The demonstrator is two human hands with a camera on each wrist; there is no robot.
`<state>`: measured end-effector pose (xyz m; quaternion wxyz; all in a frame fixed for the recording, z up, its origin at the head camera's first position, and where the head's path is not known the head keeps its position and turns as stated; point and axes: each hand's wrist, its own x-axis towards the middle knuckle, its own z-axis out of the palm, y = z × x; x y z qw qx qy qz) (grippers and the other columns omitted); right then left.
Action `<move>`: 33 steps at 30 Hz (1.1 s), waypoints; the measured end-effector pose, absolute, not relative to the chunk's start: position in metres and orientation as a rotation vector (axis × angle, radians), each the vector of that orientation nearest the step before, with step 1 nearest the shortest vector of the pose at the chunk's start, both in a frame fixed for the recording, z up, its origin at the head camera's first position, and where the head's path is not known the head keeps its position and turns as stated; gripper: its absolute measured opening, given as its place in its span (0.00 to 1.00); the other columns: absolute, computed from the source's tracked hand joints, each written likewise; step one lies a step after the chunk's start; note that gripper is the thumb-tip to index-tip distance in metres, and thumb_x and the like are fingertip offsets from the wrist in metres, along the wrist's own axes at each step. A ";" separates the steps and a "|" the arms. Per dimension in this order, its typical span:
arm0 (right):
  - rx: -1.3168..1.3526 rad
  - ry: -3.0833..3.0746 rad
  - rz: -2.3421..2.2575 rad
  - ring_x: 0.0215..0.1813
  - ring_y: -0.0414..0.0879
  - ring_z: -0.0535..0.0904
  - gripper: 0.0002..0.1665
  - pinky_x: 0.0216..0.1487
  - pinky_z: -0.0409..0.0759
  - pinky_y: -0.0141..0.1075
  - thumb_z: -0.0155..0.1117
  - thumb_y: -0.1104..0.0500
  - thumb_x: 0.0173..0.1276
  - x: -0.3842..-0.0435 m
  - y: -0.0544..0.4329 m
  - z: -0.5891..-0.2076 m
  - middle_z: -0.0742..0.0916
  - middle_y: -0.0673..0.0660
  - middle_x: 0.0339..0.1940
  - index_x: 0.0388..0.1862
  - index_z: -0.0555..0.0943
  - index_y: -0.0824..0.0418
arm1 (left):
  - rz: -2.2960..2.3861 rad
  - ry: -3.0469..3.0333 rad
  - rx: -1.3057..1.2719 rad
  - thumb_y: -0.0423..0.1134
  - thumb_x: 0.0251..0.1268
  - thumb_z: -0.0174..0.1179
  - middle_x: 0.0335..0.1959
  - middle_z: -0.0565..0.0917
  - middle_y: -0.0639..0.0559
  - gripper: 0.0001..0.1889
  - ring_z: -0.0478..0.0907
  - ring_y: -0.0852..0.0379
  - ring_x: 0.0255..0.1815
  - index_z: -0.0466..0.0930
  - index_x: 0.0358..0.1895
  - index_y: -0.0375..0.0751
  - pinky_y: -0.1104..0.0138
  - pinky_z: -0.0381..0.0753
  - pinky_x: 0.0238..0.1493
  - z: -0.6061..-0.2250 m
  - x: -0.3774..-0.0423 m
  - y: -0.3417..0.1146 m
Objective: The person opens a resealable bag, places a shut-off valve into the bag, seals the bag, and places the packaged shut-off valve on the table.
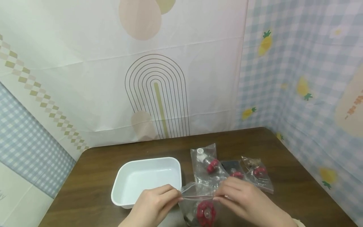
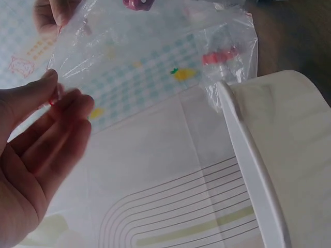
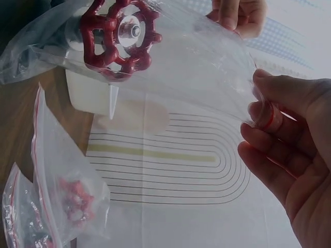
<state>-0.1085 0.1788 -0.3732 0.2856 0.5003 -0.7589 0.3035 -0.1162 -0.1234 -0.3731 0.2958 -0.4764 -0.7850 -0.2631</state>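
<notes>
My left hand and right hand pinch opposite sides of the top of a clear zip bag near the table's front. Inside the bag is a valve with a round red handwheel, its metal hub showing in the right wrist view. The right thumb and fingers grip the bag's red-lined edge, as the right wrist view shows on the right hand. In the left wrist view, thumb and fingertips of the left hand hold the other corner. The bag's lower end runs out of the head view.
A white plastic basin stands on the dark wooden table, just beyond the left hand. Behind and beside the right hand lie several clear bags, one with a white pipe fitting, another with a red handle. Patterned cloth hangs behind the table.
</notes>
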 end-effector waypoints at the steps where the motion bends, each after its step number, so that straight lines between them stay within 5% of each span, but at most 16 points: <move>1: 1.331 -2.036 0.814 0.40 0.31 0.77 0.05 0.47 0.75 0.19 0.60 0.56 0.77 -0.109 0.179 -0.374 0.82 0.41 0.40 0.43 0.83 0.53 | -0.711 -2.077 -1.279 0.43 0.75 0.58 0.32 0.80 0.66 0.07 0.75 0.73 0.27 0.81 0.36 0.51 0.84 0.73 0.33 -0.374 -0.117 -0.122; 14: 1.276 -2.080 0.749 0.44 0.34 0.78 0.04 0.48 0.76 0.23 0.66 0.51 0.72 -0.113 0.165 -0.379 0.81 0.43 0.47 0.42 0.84 0.48 | -0.753 -2.002 -1.320 0.40 0.75 0.59 0.29 0.80 0.62 0.06 0.74 0.71 0.25 0.83 0.37 0.46 0.85 0.72 0.32 -0.377 -0.123 -0.109; 23: 1.303 -2.097 0.687 0.52 0.39 0.80 0.19 0.54 0.77 0.33 0.72 0.41 0.64 -0.111 0.142 -0.378 0.81 0.44 0.54 0.47 0.82 0.49 | -0.631 -1.947 -1.397 0.38 0.71 0.61 0.33 0.80 0.61 0.04 0.78 0.69 0.30 0.85 0.39 0.47 0.84 0.75 0.37 -0.375 -0.125 -0.096; 29: 1.254 -2.083 0.628 0.49 0.35 0.79 0.08 0.54 0.75 0.32 0.63 0.49 0.73 -0.111 0.142 -0.379 0.84 0.40 0.46 0.44 0.84 0.49 | -0.594 -1.927 -1.392 0.38 0.70 0.61 0.37 0.82 0.59 0.03 0.80 0.67 0.34 0.84 0.39 0.48 0.81 0.77 0.39 -0.373 -0.125 -0.089; 33: 1.208 -2.105 0.657 0.46 0.37 0.81 0.05 0.52 0.77 0.33 0.66 0.49 0.71 -0.114 0.147 -0.378 0.84 0.40 0.43 0.38 0.85 0.48 | -0.634 -1.977 -1.348 0.36 0.70 0.61 0.38 0.82 0.59 0.03 0.81 0.66 0.35 0.83 0.38 0.48 0.80 0.79 0.40 -0.372 -0.124 -0.087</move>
